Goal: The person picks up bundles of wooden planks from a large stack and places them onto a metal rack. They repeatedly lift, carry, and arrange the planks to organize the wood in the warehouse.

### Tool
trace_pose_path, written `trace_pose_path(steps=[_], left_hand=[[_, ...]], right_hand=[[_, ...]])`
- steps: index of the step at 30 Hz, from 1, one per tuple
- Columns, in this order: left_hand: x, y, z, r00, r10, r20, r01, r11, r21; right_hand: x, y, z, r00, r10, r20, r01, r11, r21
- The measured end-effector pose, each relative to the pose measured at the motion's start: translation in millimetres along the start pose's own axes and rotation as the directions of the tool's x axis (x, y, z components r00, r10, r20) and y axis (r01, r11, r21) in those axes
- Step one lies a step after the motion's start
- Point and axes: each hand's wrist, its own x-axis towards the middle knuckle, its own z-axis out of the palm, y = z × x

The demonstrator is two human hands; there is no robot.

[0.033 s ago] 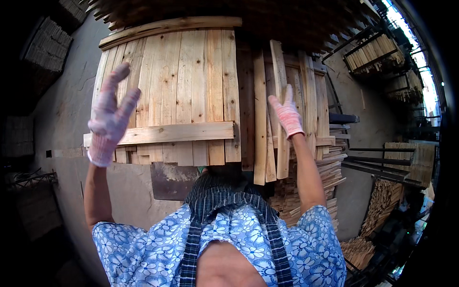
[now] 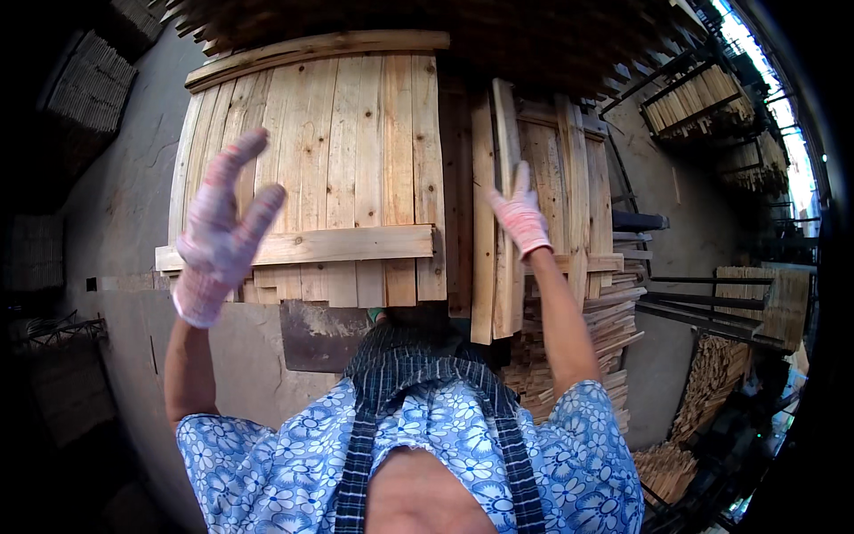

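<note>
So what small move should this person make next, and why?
I'd probably close the right hand on the narrow board: it lies spread against that board, not visibly wrapped around it, while the left hand, open over the plank panel, holds nothing to work with.

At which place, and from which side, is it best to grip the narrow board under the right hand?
Grip the narrow board probably near mid-length, with the right hand coming from the right. It is long and straight, so a middle grip should balance it; its left edge lies close beside another long board, leaving little finger room, while its right edge looks freer.
</note>
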Motion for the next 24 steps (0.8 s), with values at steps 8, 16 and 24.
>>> trace_pose_path(steps=[8, 16, 24], left_hand=[[-40, 105, 119, 0.947, 0.159, 0.278, -0.112, 0.978, -0.177], [-30, 105, 250, 0.753, -0.478, 0.453, 0.640, 0.692, -0.334], [-13, 89, 243, 0.806, -0.523, 0.277, 0.507, 0.370, -0.778]], right_hand=[[30, 62, 21, 0.954, -0.292, 0.069, 0.215, 0.827, 0.519], [-28, 35, -54, 0.743, -0.662, 0.105, -0.174, -0.039, 0.984], [-38, -18, -86, 0.739, -0.644, -0.197, 0.400, 0.185, 0.898]])
